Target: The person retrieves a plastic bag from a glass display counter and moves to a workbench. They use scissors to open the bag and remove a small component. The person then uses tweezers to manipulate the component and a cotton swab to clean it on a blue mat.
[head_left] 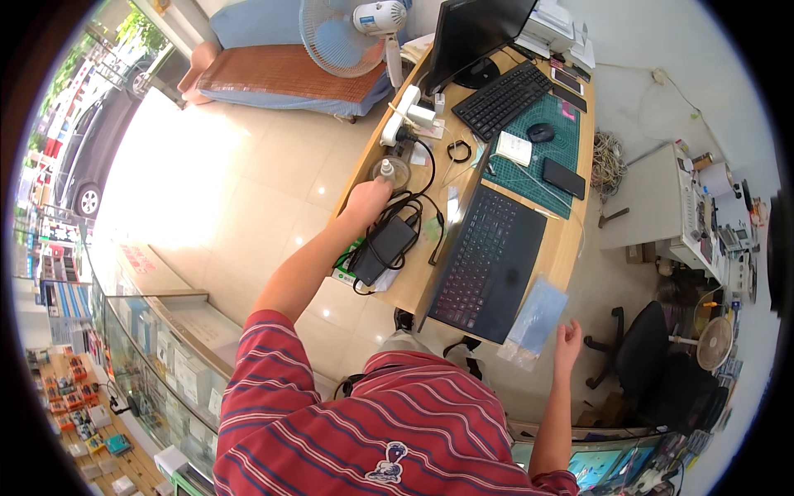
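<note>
My left hand [369,202] reaches over the far left side of the desk, its fingers closed at a small clear bottle [386,169] with a whitish nozzle top. Part of the grip is hidden behind the knuckles. Close beside that hand lie a black power adapter [387,250] and its coiled cable. An open laptop [490,263] with a dark keyboard stands in front of me, its screen seen edge-on. My right hand [568,342] hangs in the air off the desk's right edge, loosely curled with the fingers apart and nothing in it. Nearest to it is a bluish clear plastic sheet [536,318].
On the green cutting mat [552,178] lie a mouse [540,132], a phone [564,178] and a small notepad [514,149]. Behind are a black keyboard [503,100], a monitor [478,41] and a white power strip [400,116]. A fan [343,37] and a black chair [641,347] stand nearby.
</note>
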Demonstrator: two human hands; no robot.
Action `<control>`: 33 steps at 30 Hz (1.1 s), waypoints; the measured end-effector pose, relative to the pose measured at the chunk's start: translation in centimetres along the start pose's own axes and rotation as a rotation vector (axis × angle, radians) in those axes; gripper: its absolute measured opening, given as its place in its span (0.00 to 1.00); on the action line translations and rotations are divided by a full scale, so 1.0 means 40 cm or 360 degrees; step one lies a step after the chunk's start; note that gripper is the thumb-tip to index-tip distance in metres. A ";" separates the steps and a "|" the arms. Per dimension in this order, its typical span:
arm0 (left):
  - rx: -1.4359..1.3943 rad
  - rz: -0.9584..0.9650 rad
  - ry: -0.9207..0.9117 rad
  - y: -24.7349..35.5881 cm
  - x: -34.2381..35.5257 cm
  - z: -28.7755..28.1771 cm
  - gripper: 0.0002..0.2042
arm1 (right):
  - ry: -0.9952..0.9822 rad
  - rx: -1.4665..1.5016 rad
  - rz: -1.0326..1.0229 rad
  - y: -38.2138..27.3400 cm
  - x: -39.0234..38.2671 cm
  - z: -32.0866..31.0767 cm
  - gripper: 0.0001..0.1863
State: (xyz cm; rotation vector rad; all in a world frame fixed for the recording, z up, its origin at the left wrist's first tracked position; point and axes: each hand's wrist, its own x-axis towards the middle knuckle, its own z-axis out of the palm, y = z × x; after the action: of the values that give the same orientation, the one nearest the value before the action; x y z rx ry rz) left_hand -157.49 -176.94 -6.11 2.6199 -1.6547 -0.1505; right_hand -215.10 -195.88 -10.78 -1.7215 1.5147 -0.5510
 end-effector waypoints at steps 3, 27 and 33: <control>-0.0093 0.0000 0.0254 0.012 -0.053 -0.080 0.06 | -0.0069 -0.0001 0.0003 -0.015 -0.033 0.024 0.24; -0.2589 0.0730 -0.1612 0.821 -0.505 -0.287 0.16 | -0.0300 0.1105 -0.0706 -0.315 -0.603 -0.298 0.37; -0.2457 0.0773 -0.1973 1.061 -0.609 -0.330 0.17 | 0.0024 0.2119 -0.0253 -0.109 -0.790 -0.365 0.41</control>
State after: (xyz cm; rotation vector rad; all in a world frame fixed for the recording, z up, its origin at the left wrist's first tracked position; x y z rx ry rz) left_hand -204.67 -173.46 12.08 0.7909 -1.1470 -2.1430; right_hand -229.56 -169.12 6.68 -0.7487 0.6355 -1.2680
